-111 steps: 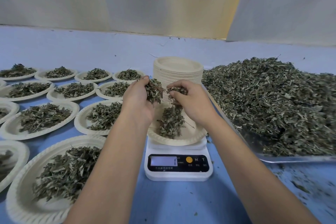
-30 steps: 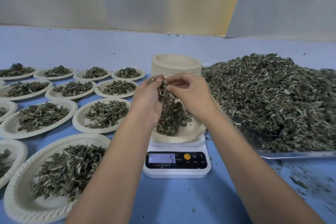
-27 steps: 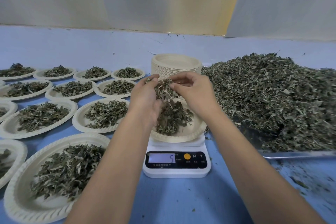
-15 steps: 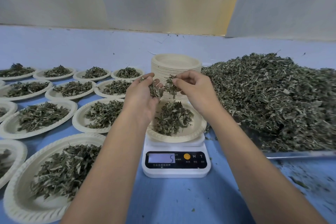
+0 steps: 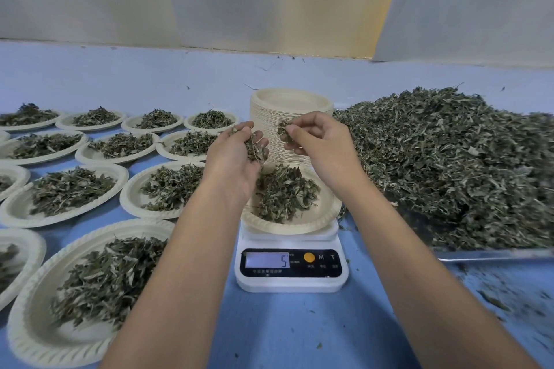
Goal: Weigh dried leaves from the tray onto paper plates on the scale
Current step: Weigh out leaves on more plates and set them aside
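Curling its fingers (image 5: 246, 132) round a clump of dried leaves (image 5: 255, 150), the left hand (image 5: 235, 159) hangs over the paper plate (image 5: 327, 216) on the scale (image 5: 292, 281). The right hand (image 5: 319, 142) pinches a few more, near the full tray (image 5: 491, 255).

tray (image 5: 491, 255) and leaf pile (image 5: 449, 165) run off the right edge, pile smeared far right. left-edge plates (image 5: 30, 249) cropped. scale (image 5: 290, 283) print under the display too small to read. left hand (image 5: 233, 159) covers the weighing plate's (image 5: 299, 228) left rim, its leaves (image 5: 254, 150) half buried in the palm. right hand (image 5: 317, 141) blocks part of the plate stack (image 5: 287, 102).
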Available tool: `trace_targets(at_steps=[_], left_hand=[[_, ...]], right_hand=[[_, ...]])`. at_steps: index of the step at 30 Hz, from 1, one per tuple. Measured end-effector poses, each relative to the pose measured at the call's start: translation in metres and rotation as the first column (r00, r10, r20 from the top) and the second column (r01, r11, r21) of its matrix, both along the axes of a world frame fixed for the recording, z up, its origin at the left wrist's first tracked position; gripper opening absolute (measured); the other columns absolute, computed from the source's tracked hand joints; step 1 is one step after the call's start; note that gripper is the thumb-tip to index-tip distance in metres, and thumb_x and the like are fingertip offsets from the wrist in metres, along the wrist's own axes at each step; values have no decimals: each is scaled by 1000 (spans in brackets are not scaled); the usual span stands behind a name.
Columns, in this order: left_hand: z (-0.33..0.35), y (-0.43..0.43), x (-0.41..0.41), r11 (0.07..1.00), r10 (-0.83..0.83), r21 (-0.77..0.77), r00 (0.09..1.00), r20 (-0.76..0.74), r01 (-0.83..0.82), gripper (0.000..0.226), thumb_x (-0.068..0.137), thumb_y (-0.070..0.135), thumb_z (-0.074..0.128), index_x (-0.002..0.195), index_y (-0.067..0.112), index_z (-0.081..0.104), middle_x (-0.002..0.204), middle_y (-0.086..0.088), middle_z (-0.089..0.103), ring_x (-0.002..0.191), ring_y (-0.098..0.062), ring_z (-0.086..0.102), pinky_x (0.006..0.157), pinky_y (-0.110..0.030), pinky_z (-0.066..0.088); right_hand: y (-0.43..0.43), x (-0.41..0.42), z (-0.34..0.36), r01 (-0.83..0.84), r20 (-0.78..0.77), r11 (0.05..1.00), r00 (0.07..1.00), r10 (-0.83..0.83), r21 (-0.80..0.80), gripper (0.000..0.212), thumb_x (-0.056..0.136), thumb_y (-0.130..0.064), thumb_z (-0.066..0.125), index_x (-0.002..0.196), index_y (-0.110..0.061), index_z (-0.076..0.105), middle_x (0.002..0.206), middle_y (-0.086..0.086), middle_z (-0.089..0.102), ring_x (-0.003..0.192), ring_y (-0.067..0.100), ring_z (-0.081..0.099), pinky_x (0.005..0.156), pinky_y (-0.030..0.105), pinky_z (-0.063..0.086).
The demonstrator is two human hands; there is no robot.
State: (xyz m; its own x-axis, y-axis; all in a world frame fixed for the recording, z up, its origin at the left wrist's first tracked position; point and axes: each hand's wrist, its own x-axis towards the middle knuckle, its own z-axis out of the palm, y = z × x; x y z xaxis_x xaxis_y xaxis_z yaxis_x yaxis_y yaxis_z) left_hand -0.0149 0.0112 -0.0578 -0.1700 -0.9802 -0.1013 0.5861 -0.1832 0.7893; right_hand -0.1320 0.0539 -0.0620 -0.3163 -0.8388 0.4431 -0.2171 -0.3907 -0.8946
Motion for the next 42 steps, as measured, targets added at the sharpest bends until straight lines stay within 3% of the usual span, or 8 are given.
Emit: trace_targets(at_steps=[9,15,19,26,31,34,39,42], left_hand=[[5,1,0,1000,-20,-14,999,-40,19,18,100,5,38,91,8,53,85,-11,55,71,-19,53,61,-26,47],[8,0,3,999,-35,-15,999,-38,34,18,101,10,39,90,12,54,80,-6,57,67,-16,56,47,-18,50],[7,0,4,1000,-25,-17,998,-54,24,17,101,7,39,92,8,54,84,-10,56,70,-18,56,61,-26,49],[9,6,-2,999,-32,-36,999,-32,31,19,100,4,39,89,7,54,85,-10,54,69,-17,52,63,-26,47],[9,10,-9,996,-49,-68,999,3,49,19,100,4,39,93,9,56,102,-14,56,92,-24,58,86,-36,49],[11,12,-12,993,-56,-107,998,18,58,17,100,4,37,106,6,54,89,-12,53,76,-20,55,72,-30,50],[10,14,-14,990,-68,-118,996,54,74,18,100,5,39,108,7,54,97,-15,55,95,-30,57,81,-34,51],[9,12,-11,992,-73,-97,997,22,75,18,100,4,39,96,8,56,94,-14,56,90,-27,58,80,-33,51]], right_hand=[[-1,-3,-1,59,-88,998,994,-59,-5,16,83,-6,69,80,-21,62,80,-1,66,82,17,63,78,28,51],[-1,-5,-3,88,-142,996,986,-84,21,5,84,-18,70,80,-20,68,75,-12,66,70,-1,60,75,21,50],[0,-5,-4,88,-156,996,984,-82,33,4,84,-22,69,81,-24,70,76,-14,66,75,2,60,81,27,50],[-1,-1,-4,52,-158,998,986,-47,29,4,84,-14,69,87,-15,71,72,-13,65,68,-2,58,73,19,48],[-1,5,-4,-59,-134,998,989,60,11,13,81,-10,73,93,-13,70,78,-9,69,63,-4,59,64,10,46],[-4,9,-7,-33,-162,999,986,33,7,18,77,-10,76,86,-23,67,79,-8,66,65,4,57,66,19,49],[-8,10,-11,28,-167,999,985,-34,-38,24,79,-3,72,77,-27,66,75,-5,67,72,8,62,75,30,55],[-6,7,-8,33,-176,999,984,-40,-41,25,79,-2,71,76,-26,69,74,-7,69,73,7,64,78,30,55]])
